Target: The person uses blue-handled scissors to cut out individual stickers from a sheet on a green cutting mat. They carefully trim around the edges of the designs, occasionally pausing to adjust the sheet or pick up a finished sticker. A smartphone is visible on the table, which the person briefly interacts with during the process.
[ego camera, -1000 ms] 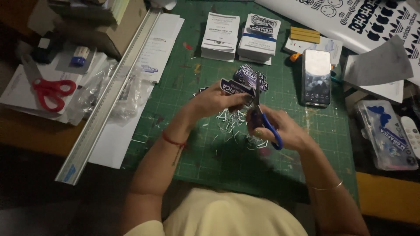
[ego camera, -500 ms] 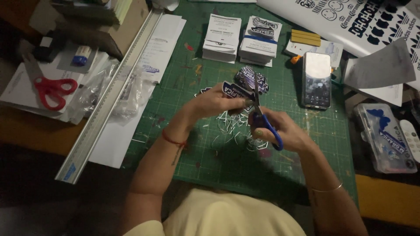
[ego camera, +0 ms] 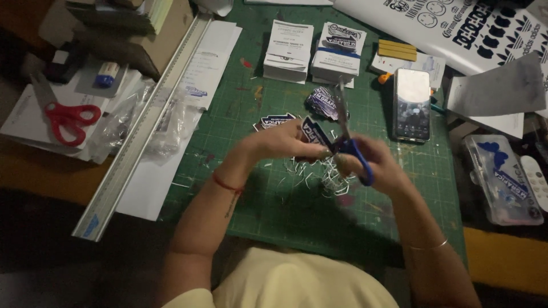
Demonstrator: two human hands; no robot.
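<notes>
red-handled scissors [ego camera: 64, 117] lie at the far left on white paper, blades pointing up and away. just right of them a long metal ruler [ego camera: 145, 128] runs diagonally along the edge of the green cutting mat [ego camera: 268, 194], with crumpled clear plastic [ego camera: 123, 122] beside it. near the middle, the left hand [ego camera: 282, 142] is raised over the mat, fingers pinched on a small dark printed sticker [ego camera: 315, 134] — held tilted, its edge meeting the scissor blades. pale paper trimmings [ego camera: 311, 174] are scattered on the mat right under both hands. the right hand [ego camera: 371, 162] has its fingers closed through the blue handles of a pair of blue scissors [ego camera: 351, 145], blades pointing up toward the top of the mat; whether the blades are apart or together is too blurred to tell. behind them sit a small pile of cut stickers [ego camera: 325, 102] and two stacks of white cards [ego camera: 311, 51]. further right a phone [ego camera: 411, 111] lies flat, screen up — and at the far right a clear plastic box [ego camera: 502, 179].
</notes>
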